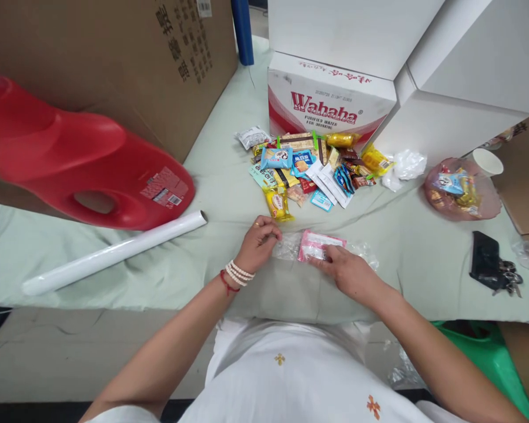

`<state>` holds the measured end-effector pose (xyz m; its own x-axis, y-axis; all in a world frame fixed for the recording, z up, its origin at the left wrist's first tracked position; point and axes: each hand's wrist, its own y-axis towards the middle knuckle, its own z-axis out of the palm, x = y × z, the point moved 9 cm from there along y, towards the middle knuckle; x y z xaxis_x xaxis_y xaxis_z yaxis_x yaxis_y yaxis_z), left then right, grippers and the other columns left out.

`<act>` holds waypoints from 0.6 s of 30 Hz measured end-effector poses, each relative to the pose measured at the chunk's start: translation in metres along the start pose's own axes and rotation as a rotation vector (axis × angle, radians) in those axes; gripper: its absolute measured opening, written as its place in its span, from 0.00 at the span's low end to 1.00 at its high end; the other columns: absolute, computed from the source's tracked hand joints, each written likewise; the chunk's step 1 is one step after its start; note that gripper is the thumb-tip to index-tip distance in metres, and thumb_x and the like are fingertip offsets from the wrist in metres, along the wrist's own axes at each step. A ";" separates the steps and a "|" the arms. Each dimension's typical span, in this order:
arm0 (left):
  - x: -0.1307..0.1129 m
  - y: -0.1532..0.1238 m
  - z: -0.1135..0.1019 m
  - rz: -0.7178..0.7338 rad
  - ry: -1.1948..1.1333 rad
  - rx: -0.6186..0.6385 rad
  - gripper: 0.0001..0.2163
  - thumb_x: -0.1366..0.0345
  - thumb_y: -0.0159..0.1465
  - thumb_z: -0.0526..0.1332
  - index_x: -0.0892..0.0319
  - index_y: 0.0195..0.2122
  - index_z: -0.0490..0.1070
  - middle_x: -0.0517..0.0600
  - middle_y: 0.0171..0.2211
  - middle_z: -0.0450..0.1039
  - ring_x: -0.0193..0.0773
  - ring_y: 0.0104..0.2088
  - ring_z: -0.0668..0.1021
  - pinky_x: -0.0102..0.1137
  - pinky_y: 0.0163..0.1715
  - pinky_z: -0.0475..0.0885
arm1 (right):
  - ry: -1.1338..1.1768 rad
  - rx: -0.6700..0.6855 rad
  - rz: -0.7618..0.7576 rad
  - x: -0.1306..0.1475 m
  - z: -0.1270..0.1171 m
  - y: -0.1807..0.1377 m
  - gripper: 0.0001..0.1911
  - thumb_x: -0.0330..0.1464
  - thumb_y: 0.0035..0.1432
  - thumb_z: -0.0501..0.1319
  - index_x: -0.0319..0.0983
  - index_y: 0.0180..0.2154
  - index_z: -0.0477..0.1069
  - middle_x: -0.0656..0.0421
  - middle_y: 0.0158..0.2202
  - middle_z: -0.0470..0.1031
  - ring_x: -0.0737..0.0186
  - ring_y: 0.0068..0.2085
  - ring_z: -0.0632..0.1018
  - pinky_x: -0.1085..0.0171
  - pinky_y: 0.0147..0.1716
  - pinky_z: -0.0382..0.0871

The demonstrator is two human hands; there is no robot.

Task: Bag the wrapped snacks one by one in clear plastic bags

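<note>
A clear plastic bag (288, 245) lies on the cloth-covered table, and my left hand (259, 242) pinches its left end between thumb and fingers. Just to the right, a pink-and-white packet (307, 242) rests at the bag; whether it is inside or on top I cannot tell. My right hand (350, 273) lies over the packet's right part, fingers pressed on it. More clear plastic (365, 254) shows beyond that hand. A yellow wrapped snack (277, 204) sits right above my left hand, at the front of a heap of snack packets (306, 161).
A white roll (119, 252) and a big red jug (92, 158) are at left. Behind the heap stands a Wahaha carton (326, 108). To the right are a pink bowl (489, 202) of snacks, a paper cup (487, 162), and a black pouch (485, 258) with keys.
</note>
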<state>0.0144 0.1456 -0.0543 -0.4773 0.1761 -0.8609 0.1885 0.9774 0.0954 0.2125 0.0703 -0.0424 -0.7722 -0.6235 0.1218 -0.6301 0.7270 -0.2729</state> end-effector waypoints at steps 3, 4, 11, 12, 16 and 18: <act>-0.011 0.001 0.004 -0.057 -0.005 -0.039 0.14 0.67 0.69 0.51 0.57 0.44 0.76 0.54 0.44 0.73 0.42 0.47 0.76 0.39 0.52 0.73 | -0.023 -0.016 0.001 0.003 -0.003 0.000 0.36 0.21 0.63 0.54 0.53 0.68 0.62 0.53 0.48 0.72 0.56 0.42 0.73 0.65 0.35 0.62; -0.015 0.002 0.007 -0.095 0.046 -0.063 0.15 0.63 0.71 0.50 0.57 0.50 0.74 0.54 0.46 0.73 0.43 0.48 0.76 0.41 0.52 0.73 | -0.033 -0.017 -0.002 0.005 -0.004 -0.001 0.36 0.21 0.63 0.54 0.53 0.68 0.62 0.52 0.48 0.72 0.56 0.41 0.73 0.64 0.36 0.62; -0.030 0.003 0.039 -0.167 0.557 0.136 0.07 0.65 0.58 0.67 0.58 0.37 0.74 0.60 0.52 0.69 0.55 0.52 0.74 0.45 0.46 0.74 | -0.003 -0.030 -0.011 0.004 -0.002 -0.002 0.36 0.21 0.65 0.54 0.54 0.69 0.60 0.54 0.44 0.70 0.56 0.41 0.72 0.64 0.36 0.62; -0.027 0.000 0.033 -0.178 0.580 0.139 0.10 0.69 0.57 0.66 0.58 0.41 0.73 0.60 0.53 0.69 0.52 0.49 0.76 0.42 0.44 0.74 | 0.028 -0.040 -0.009 0.002 -0.002 -0.002 0.36 0.21 0.65 0.53 0.55 0.69 0.60 0.54 0.44 0.70 0.56 0.41 0.71 0.64 0.36 0.62; -0.006 -0.013 0.014 -0.320 0.480 0.217 0.08 0.70 0.57 0.63 0.58 0.38 0.74 0.53 0.37 0.76 0.43 0.34 0.79 0.35 0.34 0.72 | 0.155 -0.076 -0.002 -0.003 -0.001 -0.004 0.35 0.21 0.66 0.53 0.57 0.68 0.62 0.56 0.43 0.69 0.57 0.41 0.70 0.65 0.37 0.62; -0.004 -0.016 0.017 -0.380 0.212 0.275 0.01 0.67 0.58 0.62 0.57 0.30 0.72 0.47 0.25 0.73 0.38 0.27 0.76 0.31 0.29 0.68 | 0.191 -0.080 0.005 -0.004 0.000 -0.003 0.35 0.21 0.66 0.52 0.56 0.67 0.63 0.56 0.42 0.69 0.58 0.41 0.70 0.65 0.38 0.62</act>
<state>0.0281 0.1276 -0.0613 -0.7144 -0.1379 -0.6860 0.1731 0.9150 -0.3643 0.2178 0.0703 -0.0420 -0.7720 -0.5595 0.3015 -0.6248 0.7551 -0.1985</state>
